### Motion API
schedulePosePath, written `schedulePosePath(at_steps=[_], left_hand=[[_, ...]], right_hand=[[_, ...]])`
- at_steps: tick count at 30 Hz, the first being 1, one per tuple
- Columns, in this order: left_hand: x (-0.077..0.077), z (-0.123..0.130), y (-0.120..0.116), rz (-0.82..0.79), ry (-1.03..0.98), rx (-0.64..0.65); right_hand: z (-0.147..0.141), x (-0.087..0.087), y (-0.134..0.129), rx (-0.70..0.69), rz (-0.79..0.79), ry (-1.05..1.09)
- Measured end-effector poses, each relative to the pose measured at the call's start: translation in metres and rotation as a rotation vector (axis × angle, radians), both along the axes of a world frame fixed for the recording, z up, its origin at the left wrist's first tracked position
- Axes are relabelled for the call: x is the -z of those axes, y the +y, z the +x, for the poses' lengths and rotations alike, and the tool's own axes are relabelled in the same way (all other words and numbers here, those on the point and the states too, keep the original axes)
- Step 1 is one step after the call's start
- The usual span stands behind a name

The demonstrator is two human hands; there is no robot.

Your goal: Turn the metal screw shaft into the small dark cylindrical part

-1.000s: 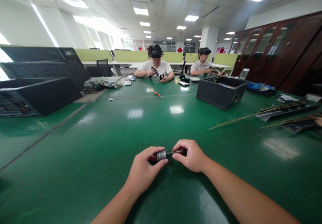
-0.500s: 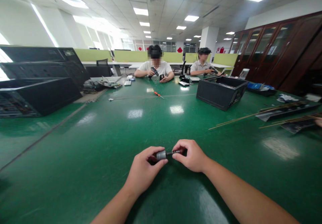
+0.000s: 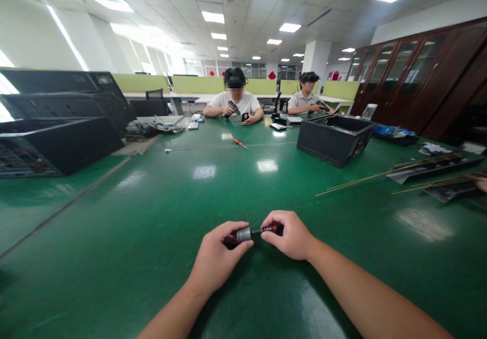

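Just above the green tabletop, a short grey metal cylinder (image 3: 244, 234) lies sideways between the thumb and fingers of my left hand (image 3: 218, 252). A thin dark shaft (image 3: 256, 232) runs from its right end toward my right hand (image 3: 289, 235). The thumb and fingertips of that hand pinch the shaft's far, thicker end. Cylinder and shaft are in line and look like one joined piece; whether they come apart I cannot tell. My left fingers hide part of the cylinder's left end.
An orange-handled screwdriver (image 3: 239, 143) lies farther up the green table (image 3: 171, 197). Black open cases stand at right (image 3: 323, 141) and left (image 3: 87, 143). Thin brass-coloured rods (image 3: 353, 182) lie at right. Across the table, two people (image 3: 238, 103) hold drills.
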State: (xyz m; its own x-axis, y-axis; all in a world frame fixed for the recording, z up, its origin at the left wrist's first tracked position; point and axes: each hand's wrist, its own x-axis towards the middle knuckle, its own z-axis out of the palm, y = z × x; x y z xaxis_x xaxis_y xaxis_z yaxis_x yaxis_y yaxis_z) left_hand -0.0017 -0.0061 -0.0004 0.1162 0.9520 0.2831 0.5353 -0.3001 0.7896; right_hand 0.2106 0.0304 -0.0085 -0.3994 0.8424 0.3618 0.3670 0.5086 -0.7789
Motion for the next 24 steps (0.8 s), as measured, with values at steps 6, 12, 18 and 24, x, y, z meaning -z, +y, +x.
schedulePosePath(at_steps=[6,12,18,24], left_hand=[[-0.0006,-0.0001,-0.0001,-0.007,0.004,-0.001],[-0.0012,0.0008,-0.0006,-0.003,0.006,-0.006],[0.0017,-0.0008,0.0009,-0.012,-0.003,-0.003],[0.0015,-0.001,0.0011,-0.007,-0.003,-0.009]], right_hand=[[0.0,-0.0004,-0.0001,0.001,-0.001,-0.005],[0.0004,0.0004,0.0006,0.004,0.006,-0.011],[0.0011,0.0009,0.0014,0.009,0.01,-0.012],[0.0011,0.0007,0.0012,0.012,0.013,-0.006]])
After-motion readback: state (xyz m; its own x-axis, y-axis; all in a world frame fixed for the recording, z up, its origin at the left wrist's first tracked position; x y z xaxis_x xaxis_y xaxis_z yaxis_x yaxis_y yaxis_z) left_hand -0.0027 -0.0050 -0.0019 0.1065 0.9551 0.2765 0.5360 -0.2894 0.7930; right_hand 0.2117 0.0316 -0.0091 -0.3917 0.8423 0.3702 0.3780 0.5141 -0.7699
